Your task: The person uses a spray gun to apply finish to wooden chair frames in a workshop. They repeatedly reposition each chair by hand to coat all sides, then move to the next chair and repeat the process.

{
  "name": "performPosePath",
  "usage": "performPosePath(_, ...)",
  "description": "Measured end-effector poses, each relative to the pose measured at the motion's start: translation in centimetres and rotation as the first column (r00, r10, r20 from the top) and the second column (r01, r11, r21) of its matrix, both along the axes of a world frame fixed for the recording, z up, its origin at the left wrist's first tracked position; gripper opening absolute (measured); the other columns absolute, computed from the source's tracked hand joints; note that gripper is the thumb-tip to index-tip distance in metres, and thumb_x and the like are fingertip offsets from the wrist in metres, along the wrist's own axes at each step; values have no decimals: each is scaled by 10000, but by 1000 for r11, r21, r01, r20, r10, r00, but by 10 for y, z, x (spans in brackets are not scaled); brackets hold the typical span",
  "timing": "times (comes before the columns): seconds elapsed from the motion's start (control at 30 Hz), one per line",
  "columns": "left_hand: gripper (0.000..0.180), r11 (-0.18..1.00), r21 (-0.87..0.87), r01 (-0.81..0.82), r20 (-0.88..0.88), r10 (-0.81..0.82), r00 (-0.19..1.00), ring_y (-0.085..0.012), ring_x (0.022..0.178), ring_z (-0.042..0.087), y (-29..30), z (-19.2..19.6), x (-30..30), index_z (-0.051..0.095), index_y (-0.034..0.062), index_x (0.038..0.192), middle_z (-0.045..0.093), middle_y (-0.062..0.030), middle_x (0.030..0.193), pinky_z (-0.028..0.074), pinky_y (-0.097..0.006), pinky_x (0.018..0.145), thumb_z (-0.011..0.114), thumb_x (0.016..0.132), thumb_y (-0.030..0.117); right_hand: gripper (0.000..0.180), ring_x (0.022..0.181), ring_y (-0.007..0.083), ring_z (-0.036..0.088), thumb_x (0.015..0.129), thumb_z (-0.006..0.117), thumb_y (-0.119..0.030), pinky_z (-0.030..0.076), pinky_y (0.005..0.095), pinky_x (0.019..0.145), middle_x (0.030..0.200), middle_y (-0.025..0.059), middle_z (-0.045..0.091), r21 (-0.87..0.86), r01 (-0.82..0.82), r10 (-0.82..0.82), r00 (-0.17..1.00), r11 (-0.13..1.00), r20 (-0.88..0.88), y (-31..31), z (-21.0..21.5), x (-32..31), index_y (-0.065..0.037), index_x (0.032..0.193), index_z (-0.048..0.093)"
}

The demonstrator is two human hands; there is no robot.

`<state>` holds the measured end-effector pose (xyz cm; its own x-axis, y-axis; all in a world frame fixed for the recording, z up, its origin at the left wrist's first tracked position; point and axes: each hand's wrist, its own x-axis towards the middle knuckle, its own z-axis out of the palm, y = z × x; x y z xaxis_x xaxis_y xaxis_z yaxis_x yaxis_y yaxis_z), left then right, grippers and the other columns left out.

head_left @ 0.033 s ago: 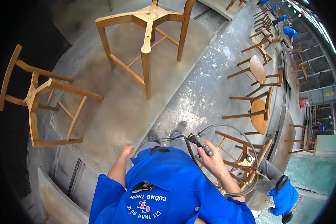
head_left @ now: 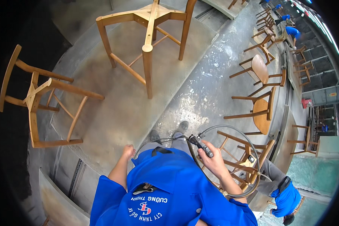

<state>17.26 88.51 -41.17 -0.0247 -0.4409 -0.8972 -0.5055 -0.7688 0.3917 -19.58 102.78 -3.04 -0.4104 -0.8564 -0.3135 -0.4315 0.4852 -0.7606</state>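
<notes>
My right hand (head_left: 214,161) is wrapped round a black flashlight (head_left: 200,145), its wider head pointing away from me, up and to the left. A grey hose (head_left: 257,150) curves in a wide loop from beside the flashlight, round past my right forearm. My left hand (head_left: 129,151) hangs low at my side with its fingers curled in, and nothing shows in it. Beyond it, a wooden chair frame without a seat (head_left: 148,67) stands on a flat grey board (head_left: 135,116). Another seatless chair frame (head_left: 34,98) stands at the left. Neither hand touches them.
Close on my right is another wooden chair frame (head_left: 248,160), partly behind the hose. A person in blue (head_left: 286,197) bends down beside it. Several chairs (head_left: 260,115) line the right side of the paint-spotted floor (head_left: 199,86). More people work far off.
My right hand and the flashlight have shifted very slightly to the left. Everything else looks the same.
</notes>
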Motion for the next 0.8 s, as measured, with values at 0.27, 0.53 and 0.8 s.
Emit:
performPosePath(0.27,350,998,49,33,75,-37,997,-229,705,653,9,-9,22,609,27,1100,685,-123,896,507,-393,580,462,979,320,425,728,155,678,898,664,-211,542,297,694,816,100,701,-421,101,-41,988,901,151,44,61,0,29,1244,604)
performPosePath(0.53,406,997,-39,71,20,-71,997,-274,858,662,-37,22,-15,526,30,1263,673,-170,1106,544,-452,753,435,990,317,861,611,164,633,827,601,-727,452,231,508,744,166,672,-750,141,-81,990,646,117,66,128,-8,29,1239,591)
performPosePath(0.8,438,991,-111,72,-19,-74,997,-303,954,674,-69,20,-36,476,31,1326,663,-186,1149,548,-470,796,427,1007,327,763,639,118,621,887,628,-623,460,241,562,777,106,686,-653,83,-127,992,753,-21,47,124,-30,45,1254,586)
